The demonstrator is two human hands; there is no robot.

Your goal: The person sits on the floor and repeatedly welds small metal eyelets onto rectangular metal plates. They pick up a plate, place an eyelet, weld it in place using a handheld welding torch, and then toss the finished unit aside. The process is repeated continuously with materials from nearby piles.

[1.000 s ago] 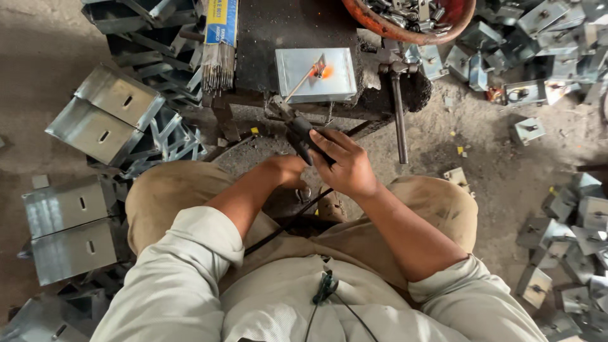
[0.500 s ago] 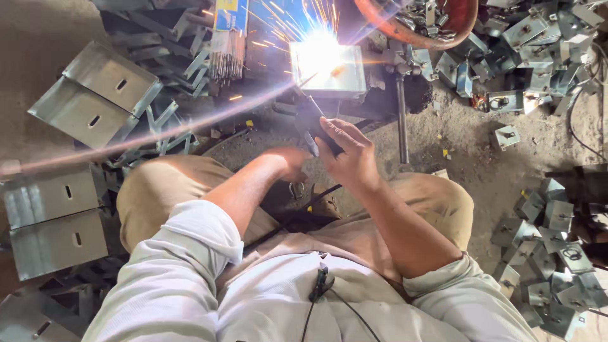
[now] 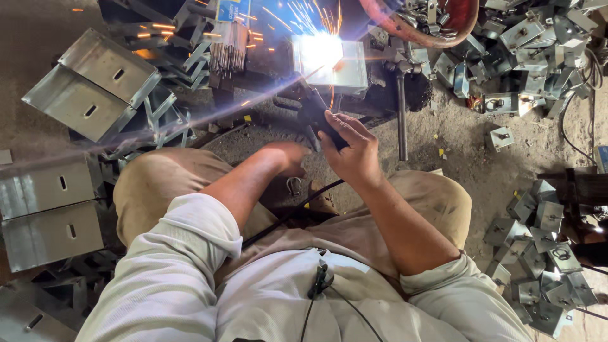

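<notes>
My right hand (image 3: pixel 352 147) grips a black welding electrode holder (image 3: pixel 315 109) whose tip touches a small grey metal box (image 3: pixel 345 66). A bright white arc burns there and orange sparks fly up and to the left. My left hand (image 3: pixel 288 156) rests just left of the right hand, low near my knees, fingers curled; what it holds is hidden. A black cable (image 3: pixel 297 209) runs from the holder back across my lap. I sit with knees apart in tan trousers.
Folded sheet-metal channels (image 3: pixel 88 82) lie stacked at the left. A bundle of welding rods (image 3: pixel 228 47) stands beside the box. Several small metal brackets (image 3: pixel 538 240) are heaped at the right, more at top right. A red bowl (image 3: pixel 437 25) holds parts. A steel rod (image 3: pixel 401 111) stands upright.
One second ago there was no arc. The arc was struck half a second ago and still burns, with sparks spreading left. Both hands stay near the box.
</notes>
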